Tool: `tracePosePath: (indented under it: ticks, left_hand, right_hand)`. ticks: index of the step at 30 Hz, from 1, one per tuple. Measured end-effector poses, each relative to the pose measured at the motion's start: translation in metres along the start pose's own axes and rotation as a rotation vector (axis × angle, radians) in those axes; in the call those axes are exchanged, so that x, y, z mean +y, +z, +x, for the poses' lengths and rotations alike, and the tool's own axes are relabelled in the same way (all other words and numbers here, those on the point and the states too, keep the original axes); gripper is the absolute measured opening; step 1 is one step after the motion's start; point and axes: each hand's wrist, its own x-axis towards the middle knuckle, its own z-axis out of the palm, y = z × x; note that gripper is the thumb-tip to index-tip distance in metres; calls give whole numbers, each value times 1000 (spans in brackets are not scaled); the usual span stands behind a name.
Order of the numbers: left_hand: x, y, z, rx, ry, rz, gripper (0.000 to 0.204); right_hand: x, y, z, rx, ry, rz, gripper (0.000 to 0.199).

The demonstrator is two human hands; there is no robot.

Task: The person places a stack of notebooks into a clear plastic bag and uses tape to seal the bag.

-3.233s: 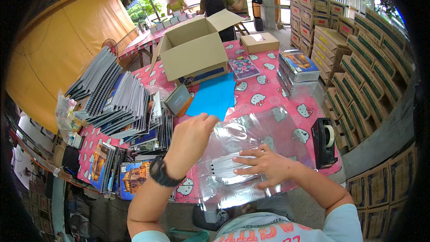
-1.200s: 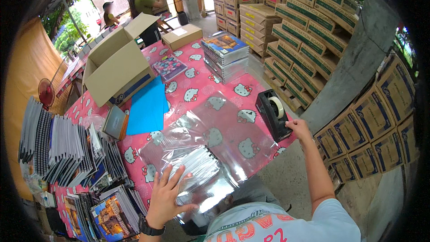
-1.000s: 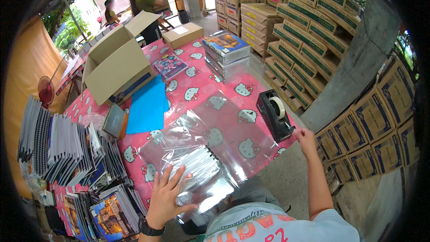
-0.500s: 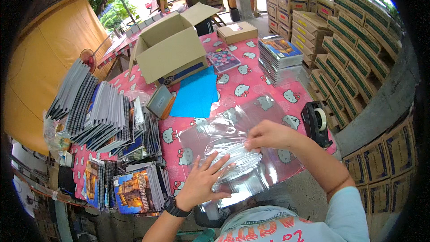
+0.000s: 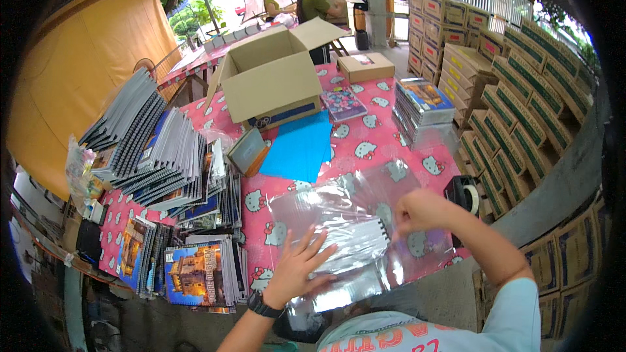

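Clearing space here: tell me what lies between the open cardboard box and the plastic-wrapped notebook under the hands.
In the head view, blue paper sheets lie between the cardboard box and the wrapped notebook, on the pink tablecloth.

Big open brown cardboard box sits at the table's far side, a small flat closed brown carton just right of it. Stacked brown cartons with green and yellow printed labels line the whole right side.
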Motion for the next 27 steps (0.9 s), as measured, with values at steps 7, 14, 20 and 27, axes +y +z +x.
tracePosePath:
  ticks: [7, 14, 20, 27]
  left_hand:
    - [37, 1, 22, 385, -35, -486, 22]
    - [-1, -37, 21, 247, -537, -649, 37]
    - [4, -4, 48, 361, -444, -637, 10]
    - [39, -29, 52, 533, -107, -510, 18]
  right_hand:
    - [-43, 54, 11, 839, -776, 513, 35]
    - [-17, 63, 62, 286, -324, 1068, 55]
    - [-49, 48, 36, 453, -705, 1185, 62]
    - [-22, 75, 34, 558, -559, 400, 69]
